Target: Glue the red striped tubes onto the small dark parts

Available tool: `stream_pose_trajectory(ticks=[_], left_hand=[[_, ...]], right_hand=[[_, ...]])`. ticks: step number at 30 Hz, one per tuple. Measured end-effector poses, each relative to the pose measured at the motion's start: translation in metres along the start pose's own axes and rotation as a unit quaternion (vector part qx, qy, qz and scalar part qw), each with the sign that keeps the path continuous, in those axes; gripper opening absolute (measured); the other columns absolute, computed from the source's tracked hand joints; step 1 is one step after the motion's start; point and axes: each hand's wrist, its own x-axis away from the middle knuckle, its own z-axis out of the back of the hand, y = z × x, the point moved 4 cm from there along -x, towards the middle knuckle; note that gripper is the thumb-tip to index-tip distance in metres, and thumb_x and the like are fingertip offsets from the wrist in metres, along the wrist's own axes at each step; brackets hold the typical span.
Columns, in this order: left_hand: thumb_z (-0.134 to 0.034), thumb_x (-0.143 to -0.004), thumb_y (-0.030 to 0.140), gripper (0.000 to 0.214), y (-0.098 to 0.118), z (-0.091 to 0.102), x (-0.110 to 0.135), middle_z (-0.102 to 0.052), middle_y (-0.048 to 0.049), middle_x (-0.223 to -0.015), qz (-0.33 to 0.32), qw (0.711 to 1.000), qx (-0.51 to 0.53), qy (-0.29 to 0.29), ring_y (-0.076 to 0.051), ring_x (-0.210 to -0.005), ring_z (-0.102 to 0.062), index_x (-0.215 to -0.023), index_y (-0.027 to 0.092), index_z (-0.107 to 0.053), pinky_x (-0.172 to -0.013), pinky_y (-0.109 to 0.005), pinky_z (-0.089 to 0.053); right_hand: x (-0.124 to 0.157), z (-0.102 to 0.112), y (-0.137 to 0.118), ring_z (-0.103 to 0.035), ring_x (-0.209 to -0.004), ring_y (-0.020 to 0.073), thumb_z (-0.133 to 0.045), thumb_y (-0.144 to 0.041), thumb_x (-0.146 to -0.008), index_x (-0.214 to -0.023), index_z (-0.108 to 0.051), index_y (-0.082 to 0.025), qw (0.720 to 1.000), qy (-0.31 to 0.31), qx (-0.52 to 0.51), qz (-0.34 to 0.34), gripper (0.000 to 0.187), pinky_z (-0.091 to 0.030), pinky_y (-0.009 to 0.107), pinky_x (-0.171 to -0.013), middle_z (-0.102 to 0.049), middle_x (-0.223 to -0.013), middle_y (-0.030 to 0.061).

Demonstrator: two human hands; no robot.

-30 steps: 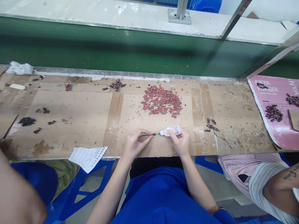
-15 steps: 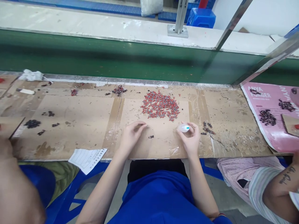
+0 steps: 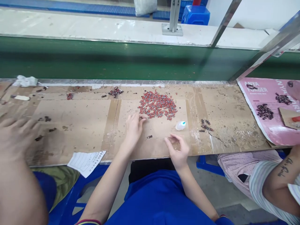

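Observation:
My left hand (image 3: 134, 128) is closed in a pinch at the lower left edge of a pile of small red-and-dark parts (image 3: 157, 104). What sits between those fingertips, if anything, is too small to make out. My right hand (image 3: 178, 150) hovers near the front of the cardboard, its fingers curved and apart with nothing visible in them. Just beyond it stands a small translucent squeeze bottle (image 3: 180, 126) with a blue-and-white tip, tilted to the right. Between my hands lies a single small dark part (image 3: 149, 137).
Cardboard (image 3: 82, 125) covers the bench, with small dark clusters (image 3: 205, 125) scattered on it. A paper slip (image 3: 86, 162) overhangs the front edge. A co-worker's blurred hand (image 3: 18, 134) is at left; another's arm (image 3: 281, 175) is at right by a pink sheet (image 3: 257, 97).
My right hand has let go of the bottle, leaving it on the cardboard, and drawn back toward me and left. My left hand has moved forward to the pile's edge.

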Motion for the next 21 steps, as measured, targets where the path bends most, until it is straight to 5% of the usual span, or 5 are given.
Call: stream_pose_trajectory(ticks=[3, 6, 10, 14, 21], left_hand=[[-0.049, -0.091, 0.022, 0.016, 0.021, 0.010, 0.022, -0.070, -0.0042, -0.088, -0.063, 0.997, 0.042, -0.012, -0.023, -0.089, -0.059, -0.085, 0.022, -0.063, -0.085, -0.037, -0.042], [-0.048, -0.094, 0.025, 0.018, 0.039, 0.017, 0.041, -0.071, -0.0025, -0.086, -0.112, 0.992, 0.048, -0.028, -0.020, -0.088, -0.060, -0.086, 0.022, -0.064, -0.087, -0.037, -0.039], [-0.050, -0.094, 0.028, 0.016, 0.039, 0.021, 0.050, -0.074, -0.0021, -0.091, -0.132, 0.990, 0.042, -0.026, -0.020, -0.090, -0.063, -0.093, 0.024, -0.066, -0.089, -0.037, -0.036], [-0.061, -0.088, 0.030, 0.016, 0.018, 0.013, 0.058, -0.073, -0.0062, -0.106, -0.076, 0.997, -0.004, -0.028, -0.025, -0.101, -0.061, -0.102, 0.024, -0.066, -0.092, -0.041, -0.036], [-0.059, -0.087, 0.021, 0.010, 0.007, 0.000, 0.070, -0.073, -0.0064, -0.104, -0.005, 0.999, -0.007, -0.052, -0.027, -0.104, -0.060, -0.085, 0.024, -0.069, -0.086, -0.043, -0.042]], right_hand=[[-0.003, -0.030, 0.005, -0.069, -0.073, 0.0180, -0.075, -0.040, -0.073, -0.095, -0.070, -0.019, 0.975, -0.094, -0.132, -0.155, 0.031, -0.059, 0.032, -0.067, -0.074, -0.084, 0.0063], [-0.008, -0.049, 0.007, -0.070, -0.072, 0.0188, -0.079, -0.043, -0.067, -0.087, -0.072, -0.019, 0.940, -0.133, -0.222, -0.222, 0.032, -0.060, 0.033, -0.070, -0.075, -0.081, 0.0050], [-0.009, -0.052, 0.009, -0.071, -0.072, 0.0200, -0.076, -0.042, -0.070, -0.078, -0.074, -0.020, 0.932, -0.153, -0.237, -0.228, 0.023, -0.060, 0.033, -0.069, -0.076, -0.079, 0.0044], [-0.006, -0.045, 0.018, -0.072, -0.077, 0.0218, -0.072, -0.042, -0.075, -0.082, -0.074, -0.020, 0.945, -0.136, -0.187, -0.233, 0.023, -0.060, 0.032, -0.067, -0.077, -0.084, 0.0060], [0.000, -0.045, 0.018, -0.073, -0.083, 0.0229, -0.063, -0.040, -0.082, -0.086, -0.073, -0.020, 0.954, -0.186, -0.110, -0.209, 0.023, -0.060, 0.035, -0.078, -0.078, -0.089, 0.0073]])
